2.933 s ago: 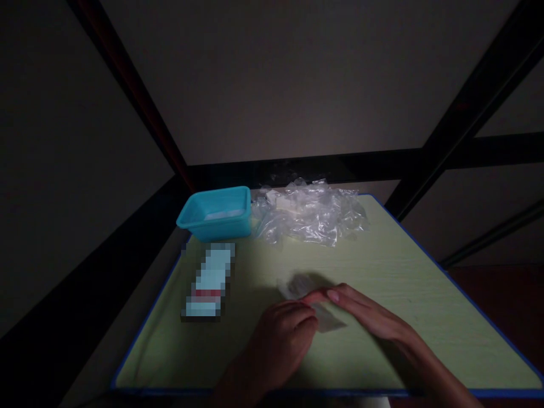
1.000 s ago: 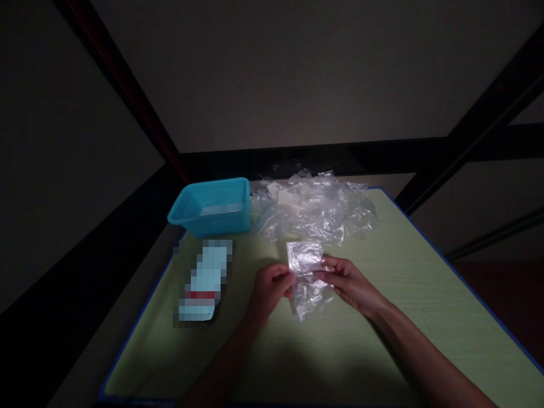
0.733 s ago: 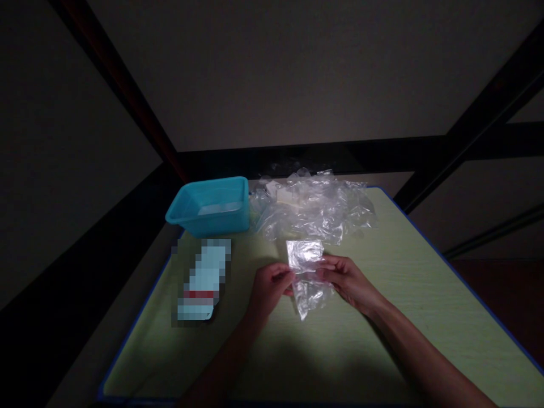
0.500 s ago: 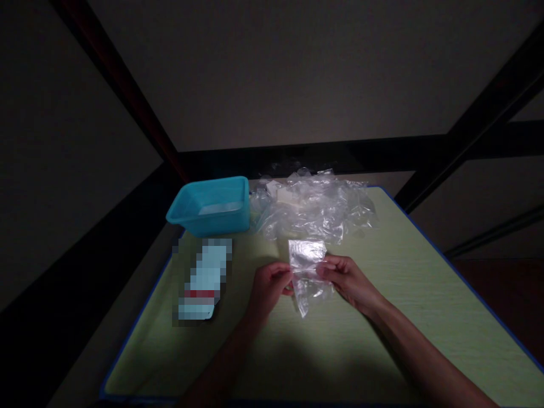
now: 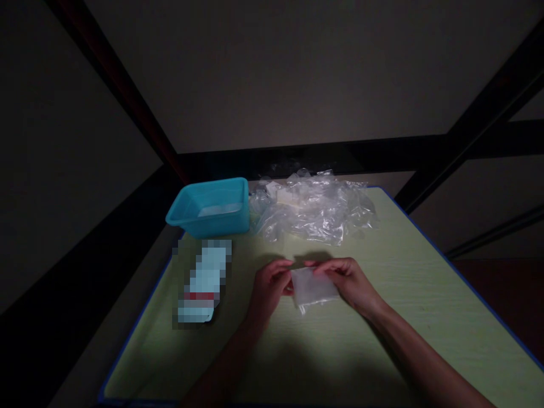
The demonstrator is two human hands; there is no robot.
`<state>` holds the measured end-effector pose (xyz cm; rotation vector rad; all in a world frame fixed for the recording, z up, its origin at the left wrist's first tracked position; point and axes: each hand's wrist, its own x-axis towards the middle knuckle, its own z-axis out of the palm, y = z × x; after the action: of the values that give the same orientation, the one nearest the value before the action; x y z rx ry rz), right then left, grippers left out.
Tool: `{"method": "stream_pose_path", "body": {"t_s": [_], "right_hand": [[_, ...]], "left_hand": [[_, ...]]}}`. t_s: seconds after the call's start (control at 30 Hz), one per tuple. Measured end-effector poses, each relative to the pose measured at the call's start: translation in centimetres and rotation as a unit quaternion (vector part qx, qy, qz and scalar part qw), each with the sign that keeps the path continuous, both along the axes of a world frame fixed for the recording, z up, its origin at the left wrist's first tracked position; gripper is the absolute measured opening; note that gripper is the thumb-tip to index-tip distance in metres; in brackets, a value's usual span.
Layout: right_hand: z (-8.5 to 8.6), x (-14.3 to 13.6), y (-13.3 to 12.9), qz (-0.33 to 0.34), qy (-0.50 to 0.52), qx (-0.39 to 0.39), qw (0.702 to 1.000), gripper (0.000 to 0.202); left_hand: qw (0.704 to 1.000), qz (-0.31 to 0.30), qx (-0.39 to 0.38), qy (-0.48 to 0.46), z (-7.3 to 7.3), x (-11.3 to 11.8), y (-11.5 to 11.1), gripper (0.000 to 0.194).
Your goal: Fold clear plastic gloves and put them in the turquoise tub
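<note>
Between my hands, above the table, is a small folded clear plastic bag (image 5: 313, 288), now a flat, whitish rectangle with a loose tip at its lower left. My left hand (image 5: 271, 286) pinches its left edge near the upper corner. Closed on its upper right edge is my right hand (image 5: 346, 277), the thumb and fingers along the fold. Beyond them lies a heap of crumpled clear plastic bags (image 5: 323, 207), with a small pale block-like piece (image 5: 288, 196) among them.
At the back left of the pale green table (image 5: 408, 340) stands a turquoise plastic basket (image 5: 208, 224) with something whitish inside. A blurred-out, light blue flat object (image 5: 206, 280) lies to the left of my hands. A wall rises behind the table.
The bag's upper part has been folded down over its lower part, making it shorter. My right hand has turned a little over the top edge; my left hand has stayed put.
</note>
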<state>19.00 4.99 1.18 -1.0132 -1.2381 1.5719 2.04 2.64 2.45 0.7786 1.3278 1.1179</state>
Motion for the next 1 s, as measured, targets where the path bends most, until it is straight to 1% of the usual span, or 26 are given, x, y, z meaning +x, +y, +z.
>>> {"method": "stream_pose_path", "body": {"t_s": [0.17, 0.3, 0.57, 0.63, 0.7, 0.77, 0.83, 0.9, 1.0], "right_hand": [[0.39, 0.17, -0.12, 0.011, -0.024, 0.037, 0.999, 0.008], [0.44, 0.26, -0.17, 0.004, -0.03, 0.058, 0.998, 0.009], [0.6, 0.05, -0.33, -0.018, -0.036, 0.072, 0.997, 0.011], [0.62, -0.07, -0.27, -0.027, -0.024, 0.057, 0.998, 0.018], [0.66, -0.18, -0.18, -0.029, 0.031, 0.001, 0.999, 0.026], [0.73, -0.27, -0.09, -0.026, 0.107, -0.072, 0.991, 0.03], [0.82, -0.34, -0.07, -0.031, 0.147, -0.113, 0.982, 0.031], [0.88, -0.38, -0.14, -0.04, 0.134, -0.114, 0.984, 0.037], [0.79, -0.36, -0.3, -0.022, 0.077, -0.09, 0.993, 0.053]], "left_hand": [[1.0, 0.007, -0.011, -0.01, -0.19, -0.07, 0.21, 0.035], [1.0, -0.001, -0.019, -0.014, -0.11, -0.19, 0.3, 0.038], [1.0, -0.006, -0.013, 0.001, 0.2, 0.01, 0.06, 0.031], [1.0, -0.002, -0.008, 0.005, 0.16, 0.03, 0.05, 0.029], [1.0, 0.001, -0.003, 0.008, 0.13, 0.01, 0.04, 0.027], [1.0, 0.005, 0.003, 0.012, 0.09, -0.03, 0.04, 0.026], [1.0, 0.008, 0.01, 0.017, 0.02, -0.07, 0.05, 0.025], [1.0, 0.011, 0.016, 0.023, -0.09, -0.1, 0.08, 0.025], [0.999, 0.014, 0.023, 0.032, -0.3, -0.11, 0.16, 0.024]]}}
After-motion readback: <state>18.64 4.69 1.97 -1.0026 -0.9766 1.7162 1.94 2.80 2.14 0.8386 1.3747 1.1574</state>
